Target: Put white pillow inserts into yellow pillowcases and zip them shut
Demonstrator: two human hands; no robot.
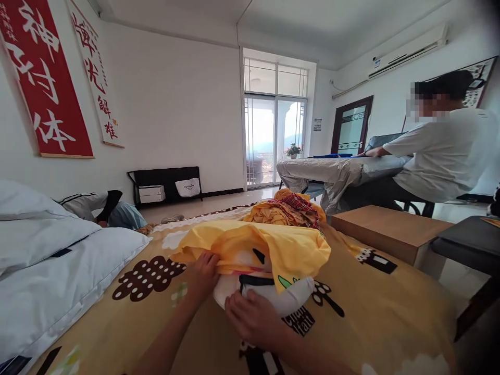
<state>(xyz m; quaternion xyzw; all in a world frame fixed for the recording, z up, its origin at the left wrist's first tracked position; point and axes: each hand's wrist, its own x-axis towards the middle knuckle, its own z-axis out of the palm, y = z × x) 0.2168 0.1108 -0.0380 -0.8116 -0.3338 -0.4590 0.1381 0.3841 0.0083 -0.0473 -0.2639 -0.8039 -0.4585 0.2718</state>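
Note:
A white pillow (287,297) lies on the yellow patterned bedspread (371,312), half inside a yellow printed pillowcase (289,247). My left hand (203,273) pinches the left edge of the pillowcase opening, fingers closed on the cloth. My right hand (252,317) rests on the bare near end of the pillow, its fingers curled over it.
A heap of yellow and red checked cloth (289,208) lies behind the pillow. A white duvet (47,260) is piled at the left. A wooden bedside block (386,229) stands at the right. A person (441,151) in a white shirt sits at a covered table.

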